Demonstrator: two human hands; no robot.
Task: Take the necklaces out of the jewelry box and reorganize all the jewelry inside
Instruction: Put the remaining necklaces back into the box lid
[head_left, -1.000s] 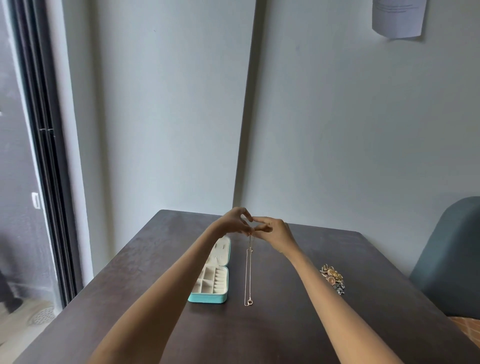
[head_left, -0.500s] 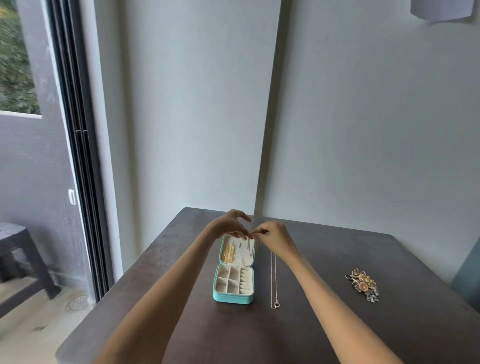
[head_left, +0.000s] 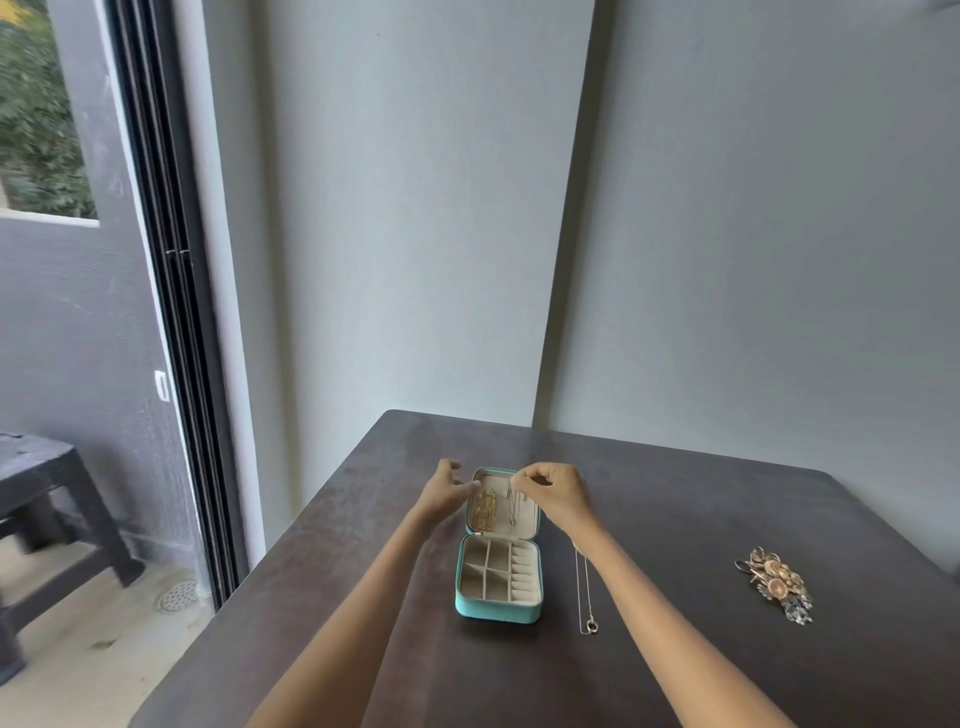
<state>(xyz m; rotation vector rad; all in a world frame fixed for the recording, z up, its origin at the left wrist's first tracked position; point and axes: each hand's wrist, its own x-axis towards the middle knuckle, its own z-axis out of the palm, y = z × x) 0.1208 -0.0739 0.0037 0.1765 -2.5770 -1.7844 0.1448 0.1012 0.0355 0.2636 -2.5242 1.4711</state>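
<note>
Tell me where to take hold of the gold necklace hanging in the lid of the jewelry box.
Pinch the gold necklace near its top, where it appears to hang in the open lid, coming in from the front and above. It hangs down flat against the lining, so lifting near the top should free it.

1 teal jewelry box (head_left: 497, 609), open. 2 necklaces in its lid: 1 gold necklace (head_left: 486, 508), 1 thin silver necklace (head_left: 512, 503). 1 thin chain necklace (head_left: 587, 597) on table (head_left: 727, 519). 1 jewelry pile (head_left: 776, 583). 2 hands: left hand (head_left: 444, 493), right hand (head_left: 556, 491).
</note>
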